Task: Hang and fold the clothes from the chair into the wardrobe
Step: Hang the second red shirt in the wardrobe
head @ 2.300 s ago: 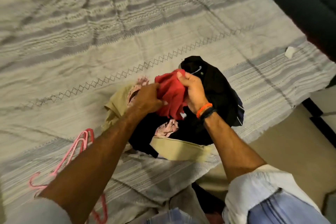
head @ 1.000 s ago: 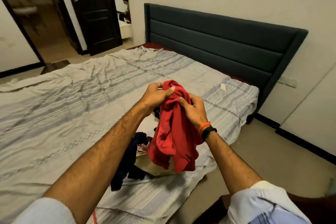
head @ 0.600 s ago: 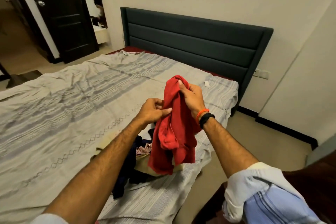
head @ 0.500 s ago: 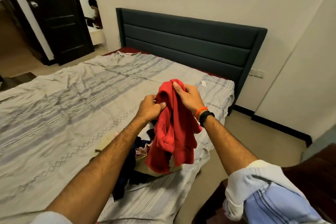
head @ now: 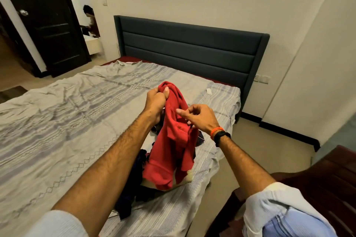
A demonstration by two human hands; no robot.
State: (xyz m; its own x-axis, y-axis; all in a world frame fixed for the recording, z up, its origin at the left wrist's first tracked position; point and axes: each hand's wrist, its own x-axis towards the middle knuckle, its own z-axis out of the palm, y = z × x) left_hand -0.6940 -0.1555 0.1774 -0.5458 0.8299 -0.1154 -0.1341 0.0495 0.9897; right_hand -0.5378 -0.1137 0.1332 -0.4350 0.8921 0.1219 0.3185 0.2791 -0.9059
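Several dark clothes (head: 133, 192) beneath red garment (head: 171, 140)

Bare forearms, pale sleeves rolled up near the elbows, right sleeve (head: 285, 211) with blue stripes, orange band (head: 215, 132) plus black wristband (head: 221, 137) on right wrist.
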